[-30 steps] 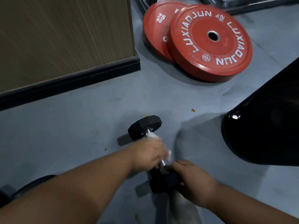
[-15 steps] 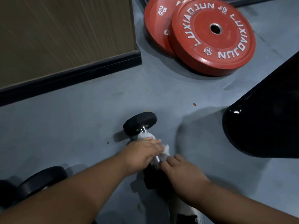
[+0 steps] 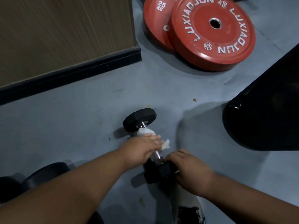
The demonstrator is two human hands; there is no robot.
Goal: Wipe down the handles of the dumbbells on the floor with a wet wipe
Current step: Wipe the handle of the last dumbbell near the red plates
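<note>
Head view: our left hand point(image 3: 142, 148) grips the wet wipe point(image 3: 146, 132) around the dumbbell handle point(image 3: 156, 155), mid-wipe; right hand point(image 3: 191, 172) clasps the near head point(image 3: 159, 174); other dumbbells point(image 3: 43, 173) left of our fingers seemingly remain.

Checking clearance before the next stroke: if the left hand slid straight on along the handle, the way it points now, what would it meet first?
Most likely the far black head of the dumbbell: the left hand holds the wet wipe round the handle just short of it.

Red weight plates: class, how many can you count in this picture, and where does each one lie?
2. The front red plate lies on the floor at top right. The rear red plate, marked 25 KG, sits partly hidden behind it to the left. More may lie beyond the frame.
</note>
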